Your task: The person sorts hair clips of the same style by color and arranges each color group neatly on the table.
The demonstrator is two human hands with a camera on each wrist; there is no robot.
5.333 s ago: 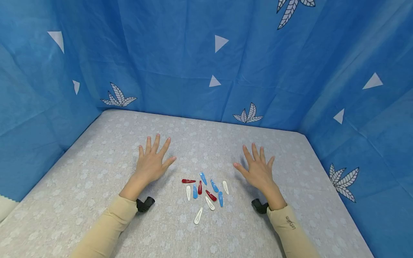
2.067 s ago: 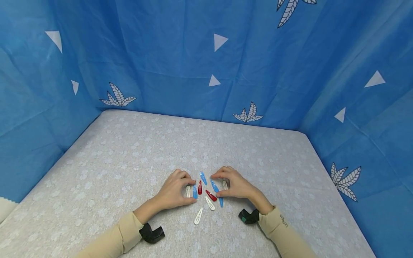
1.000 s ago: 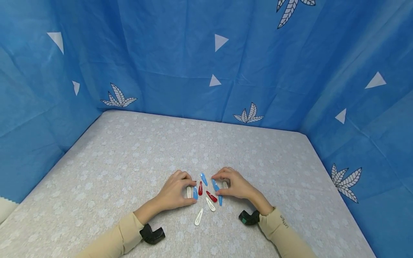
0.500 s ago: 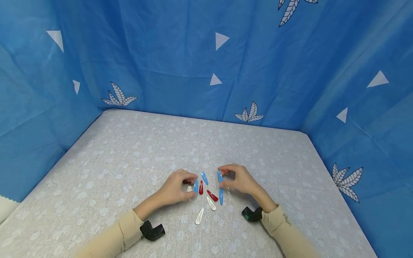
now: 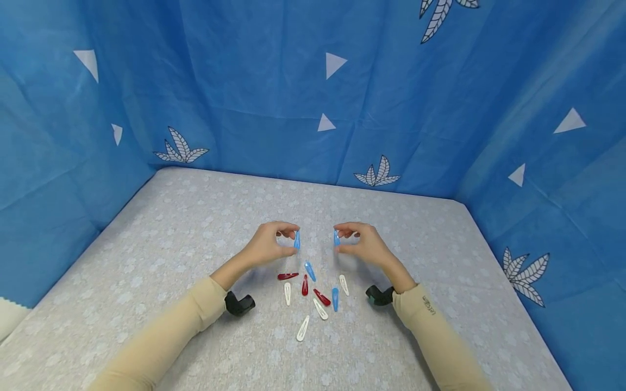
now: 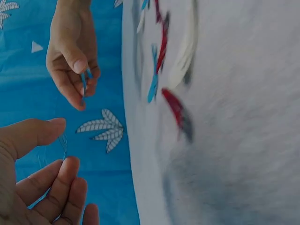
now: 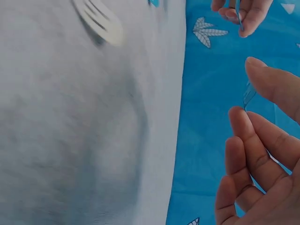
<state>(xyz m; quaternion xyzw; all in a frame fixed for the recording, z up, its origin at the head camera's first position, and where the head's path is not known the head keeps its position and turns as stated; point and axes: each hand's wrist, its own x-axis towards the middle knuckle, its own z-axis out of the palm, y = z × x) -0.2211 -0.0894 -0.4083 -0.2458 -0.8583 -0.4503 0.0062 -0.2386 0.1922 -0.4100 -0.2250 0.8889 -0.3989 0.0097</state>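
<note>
My left hand (image 5: pixel 266 244) pinches a blue snap hair clip (image 5: pixel 297 240) upright between thumb and fingertips, raised above the table. Opposite it, my right hand (image 5: pixel 365 245) pinches another blue snap hair clip (image 5: pixel 337 238) in the same way, a hand's width apart from the first. In both wrist views the held clips look thin, seen almost edge-on. Below the hands lie two more blue clips (image 5: pixel 310 271), three red clips (image 5: pixel 305 285) and several white clips (image 5: pixel 320 309), spread in a loose group.
A pale floral cloth covers the table (image 5: pixel 195 228). Blue curtains (image 5: pixel 274 92) with white triangles and leaf prints stand behind it and at both sides. A black wrist device (image 5: pixel 239 304) is on each forearm.
From lying on the table among the others, two blue clips have been picked up, one by each hand. Both hands have risen and moved away from me, uncovering a red and two white clips.
</note>
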